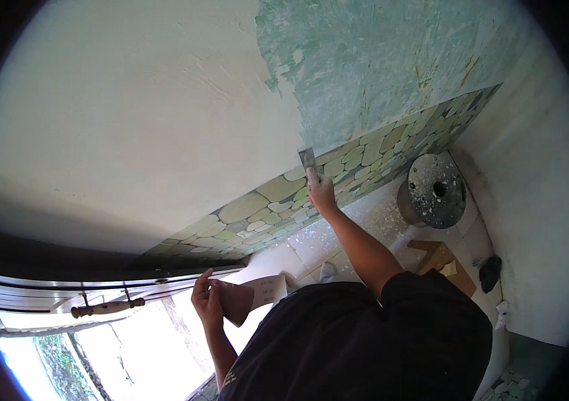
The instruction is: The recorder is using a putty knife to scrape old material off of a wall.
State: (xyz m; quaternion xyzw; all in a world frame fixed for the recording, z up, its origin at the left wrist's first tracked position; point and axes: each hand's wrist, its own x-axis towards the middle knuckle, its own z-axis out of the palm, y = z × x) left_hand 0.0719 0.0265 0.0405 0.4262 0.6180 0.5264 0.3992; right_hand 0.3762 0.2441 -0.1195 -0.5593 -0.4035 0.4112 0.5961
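My right hand (322, 192) is closed round the handle of a scraper (306, 158). The blade lies at the wall, beside the lower edge of the green painted area (371, 60) and just above a pebble-patterned border (241, 208). To the left, the wall surface is pale and whitish (130, 120). Lower down, my left hand (208, 304) grips a curled sheet of sandpaper (237, 304), brown on one face with a pale printed back. That sheet is held apart from the wall, near my body.
A paint-spattered metal drum (438, 190) stands by the right-hand wall. Near it lie brown cardboard (457, 273) and a black item (491, 273) I cannot make out. White flakes speckle the tiled floor (338, 230). At lower left is a door with a handle (107, 307).
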